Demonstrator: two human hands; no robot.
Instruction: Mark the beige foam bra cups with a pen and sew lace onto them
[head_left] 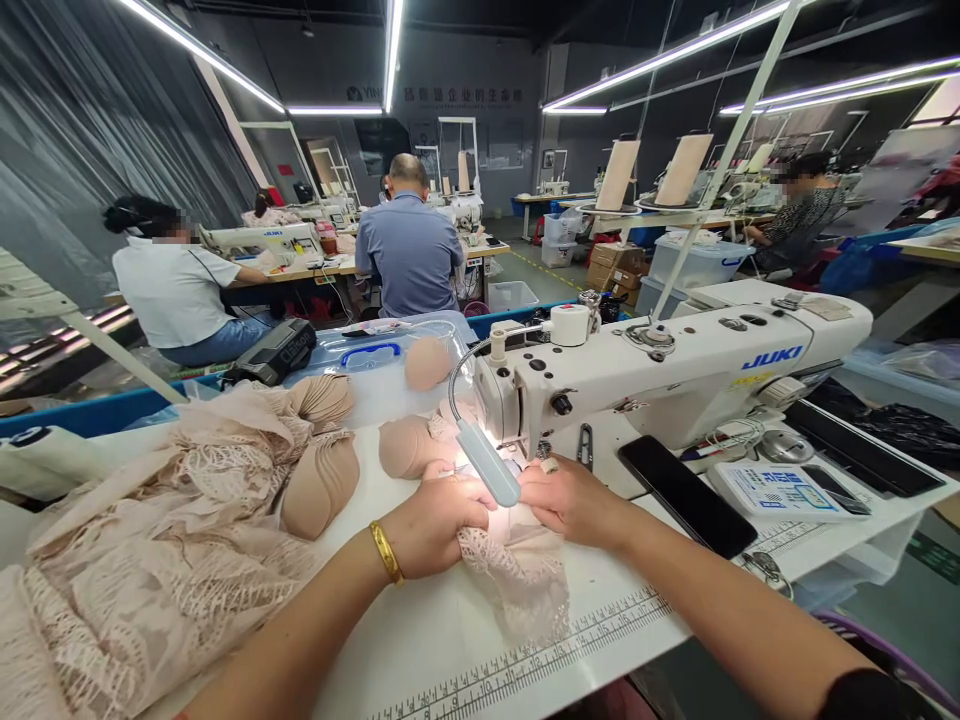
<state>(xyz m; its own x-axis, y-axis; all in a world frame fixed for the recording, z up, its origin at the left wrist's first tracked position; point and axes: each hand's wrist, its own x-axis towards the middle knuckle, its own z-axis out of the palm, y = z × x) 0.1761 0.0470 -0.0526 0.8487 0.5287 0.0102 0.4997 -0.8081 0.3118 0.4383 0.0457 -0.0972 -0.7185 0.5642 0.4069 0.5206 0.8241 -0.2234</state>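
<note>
At the needle end of a white sewing machine [660,350], my left hand [442,515] grips a piece of beige lace fabric [521,580] with its fingers closed. The fabric hangs down from the hands over the white table. My right hand [566,500] is pressed on the same fabric close to the machine foot, fingers bent together. A grey lamp head [487,465] on a bendy neck hides part of the fingers and the needle. Just beyond my left hand lies a beige moulded cup [405,447].
Beige lace fabric [165,510] heaps up on the left, with stacked cups [322,485] beside it. A black phone [686,495] lies to the right of my right hand. Behind the table stands a clear bin [375,375]. Several people sit at other machines.
</note>
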